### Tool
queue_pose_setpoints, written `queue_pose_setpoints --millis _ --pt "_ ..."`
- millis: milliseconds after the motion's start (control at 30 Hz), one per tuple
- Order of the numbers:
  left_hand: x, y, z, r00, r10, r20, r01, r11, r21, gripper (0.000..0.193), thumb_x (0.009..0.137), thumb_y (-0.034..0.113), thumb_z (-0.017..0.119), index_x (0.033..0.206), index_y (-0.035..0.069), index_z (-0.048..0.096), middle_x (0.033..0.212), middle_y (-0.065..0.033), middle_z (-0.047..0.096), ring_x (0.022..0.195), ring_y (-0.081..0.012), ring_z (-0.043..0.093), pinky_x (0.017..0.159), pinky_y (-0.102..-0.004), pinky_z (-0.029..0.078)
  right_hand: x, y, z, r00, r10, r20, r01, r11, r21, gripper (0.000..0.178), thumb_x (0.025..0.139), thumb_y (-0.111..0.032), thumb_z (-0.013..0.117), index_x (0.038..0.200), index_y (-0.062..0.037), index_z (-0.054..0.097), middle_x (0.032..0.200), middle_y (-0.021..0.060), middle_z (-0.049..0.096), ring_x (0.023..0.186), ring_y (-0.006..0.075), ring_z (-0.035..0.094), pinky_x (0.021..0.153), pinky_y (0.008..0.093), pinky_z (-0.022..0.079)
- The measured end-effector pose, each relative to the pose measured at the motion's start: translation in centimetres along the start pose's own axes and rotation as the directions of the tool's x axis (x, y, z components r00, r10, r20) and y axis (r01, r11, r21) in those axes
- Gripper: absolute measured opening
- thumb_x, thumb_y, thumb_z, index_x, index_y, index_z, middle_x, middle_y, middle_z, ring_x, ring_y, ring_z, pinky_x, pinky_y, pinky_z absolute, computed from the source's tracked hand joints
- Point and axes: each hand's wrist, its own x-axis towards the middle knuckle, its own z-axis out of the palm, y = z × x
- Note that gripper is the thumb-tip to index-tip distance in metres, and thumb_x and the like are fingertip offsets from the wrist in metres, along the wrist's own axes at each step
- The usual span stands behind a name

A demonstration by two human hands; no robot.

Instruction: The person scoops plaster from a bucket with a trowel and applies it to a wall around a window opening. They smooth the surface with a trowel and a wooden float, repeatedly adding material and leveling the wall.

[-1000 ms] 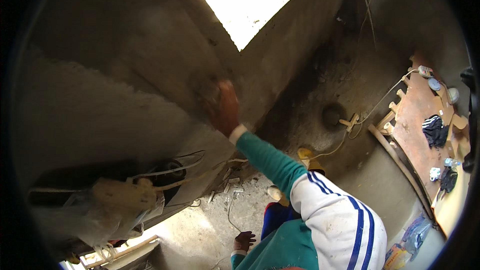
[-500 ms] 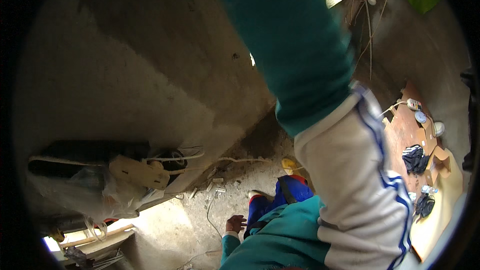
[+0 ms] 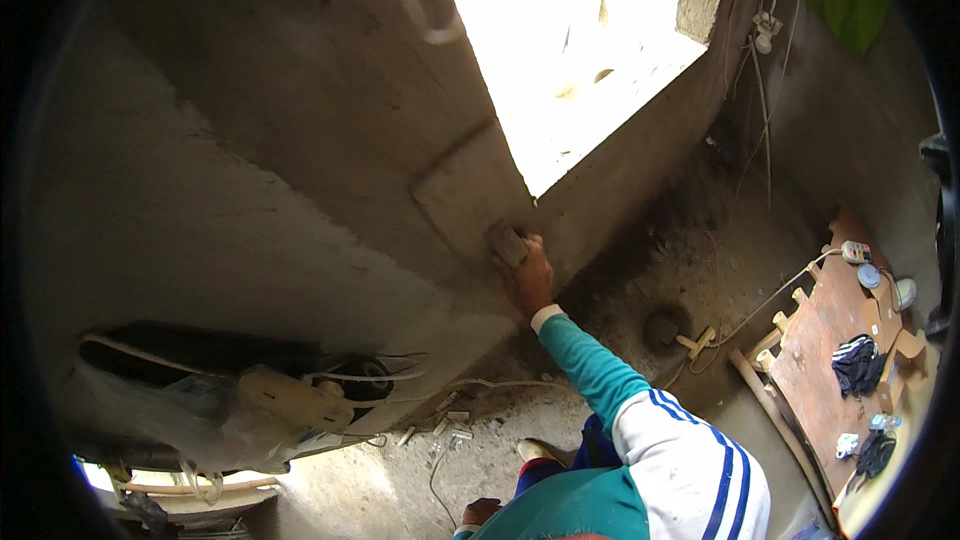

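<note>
My right hand [image 3: 528, 278] is closed around a small grey-brown block [image 3: 507, 244], which it presses against the plastered wall [image 3: 470, 185]. That spot lies just below the lower corner of a bright window opening [image 3: 570, 60]. A dark line marks the plaster up and left of the block. Low in the view, my left hand [image 3: 482, 511] hangs beside my body, small and partly shown, its fingers loosely out and nothing seen in them.
At left, a plastic-wrapped bundle [image 3: 170, 410] with cords juts out by the wall. Loose cables and a bulb holder [image 3: 767, 28] hang at upper right. A wooden board [image 3: 800, 340] at right carries dark clothing [image 3: 858, 365] and a power strip [image 3: 856, 252]. Rubble bits lie on the floor.
My right arm, raised across the upper view before, has come down, so the hand and block now show at the wall. My left hand appears lower in the picture.
</note>
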Motion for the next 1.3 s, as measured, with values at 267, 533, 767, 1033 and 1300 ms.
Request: queue_pose_setpoints --millis 267,533,767,1033,1300 --pt "2.5 1.9 0.0 0.998 -0.028 -0.055 0.017 0.982 -0.189 0.052 0.094 0.044 0.051 0.127 0.007 0.067 0.123 -0.0250 0.072 0.098 -0.0477 0.070 0.077 -0.0535 0.055 20.5 -37.3 -13.4 0.625 -0.710 -0.323 0.719 0.685 -0.113 0.055 0.093 -0.028 0.078 0.134 0.0021 0.056 0.133 0.0254 0.059 0.118 0.0424 0.063 0.094 0.0479 0.055" --pt "4.0 3.0 7.1 0.983 -0.102 -0.154 0.003 0.841 -0.540 0.055 0.090 0.047 0.044 0.117 0.006 0.070 0.108 -0.0243 0.075 0.087 -0.0471 0.071 0.069 -0.0547 0.054 22.7 -42.5 -15.0 0.566 -0.732 -0.378 0.728 0.660 -0.186 0.047 0.091 -0.026 0.076 0.126 -0.0018 0.058 0.119 0.0213 0.061 0.103 0.0381 0.066 0.083 0.0471 0.055" --pt "1.7 -3.6 14.3 0.981 -0.188 -0.051 0.132 0.835 -0.535 0.058 0.091 0.045 0.043 0.125 0.004 0.066 0.112 -0.0248 0.074 0.091 -0.0467 0.071 0.075 -0.0536 0.052 12.2 -23.8 -6.4 0.732 -0.637 -0.244 0.629 0.768 -0.117 0.039 0.089 -0.025 0.074 0.120 -0.0052 0.059 0.107 0.0177 0.064 0.090 0.0343 0.068 0.073 0.0464 0.055" --pt "-4.3 -7.2 21.4 0.966 -0.136 -0.220 -0.003 0.845 -0.535 0.052 0.095 0.042 0.048 0.125 0.002 0.066 0.110 -0.0251 0.073 0.086 -0.0454 0.069 0.070 -0.0554 0.051 -3.1 -2.2 -14.9 0.697 -0.693 0.184 0.675 0.721 0.159 0.059 0.074 -0.022 0.086 0.125 -0.0057 0.061 0.119 0.0175 0.067 0.111 0.0365 0.066 0.095 0.0493 0.053" --pt "-6.4 -11.6 22.9 0.992 -0.119 -0.050 0.017 0.508 -0.861 0.033 0.099 0.020 0.054 0.123 0.000 0.065 0.099 -0.0234 0.075 0.076 -0.0422 0.071 0.064 -0.0540 0.055 3.0 -5.0 -26.0 0.900 -0.436 -0.011 0.414 0.846 0.336 0.057 0.089 -0.019 0.082 0.136 -0.0029 0.056 0.116 0.0209 0.070 0.106 0.0397 0.068 0.093 0.0455 0.053"
